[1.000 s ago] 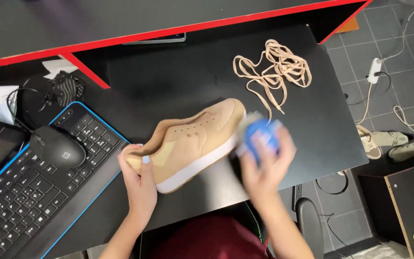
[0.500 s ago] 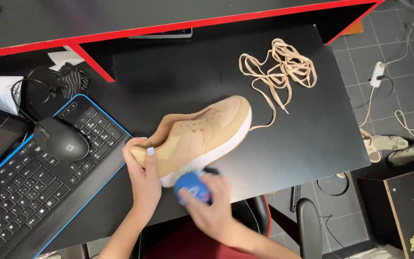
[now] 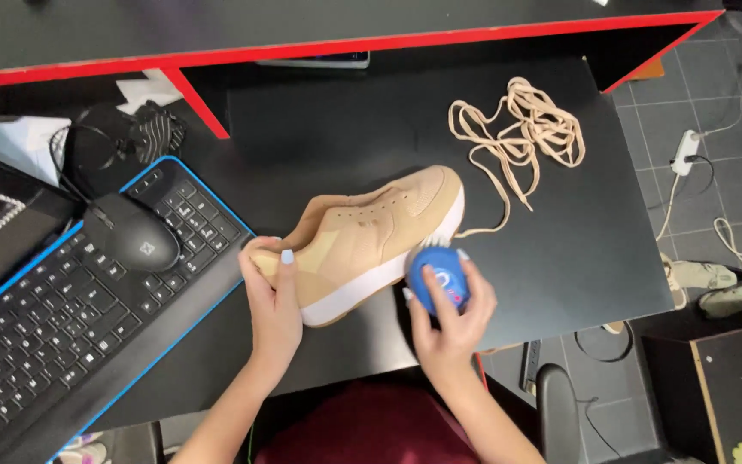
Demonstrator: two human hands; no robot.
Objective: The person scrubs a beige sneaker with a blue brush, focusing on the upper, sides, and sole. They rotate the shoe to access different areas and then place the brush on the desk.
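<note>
A tan low-top sneaker with a white sole [image 3: 371, 245] is seen lying on its side on a black desk surface with a red edge [image 3: 319, 129], its toe pointing up and to the right and its laces taken out. The heel end is gripped by the left hand [image 3: 272, 301], whose fingers are curled around the back of the shoe (a pale blue painted nail shows on top). The white sole near the forefoot is touched by a round blue brush [image 3: 438, 279], which is clasped in the right hand [image 3: 453, 322]; the fingers are wrapped over the top of the brush, and the brush is pressed against the sole's edge.

A loose tangle of beige shoelaces [image 3: 521, 133] is laid on the desk beyond the toe of the sneaker, with one strand trailing down close to the toe. To the left, a black keyboard with a blue rim [image 3: 70, 318] is set at an angle, and a black computer mouse [image 3: 130, 232] is rested on its upper part. Behind the mouse, a bundle of black cables [image 3: 135, 133] is visible.

Off the right edge of the desk, a grey tiled floor [image 3: 723, 103] is seen, with a white power strip [image 3: 687, 150] and its cords lying on it. A dark red garment [image 3: 362, 430] is worn by the person, at the bottom of the view.
</note>
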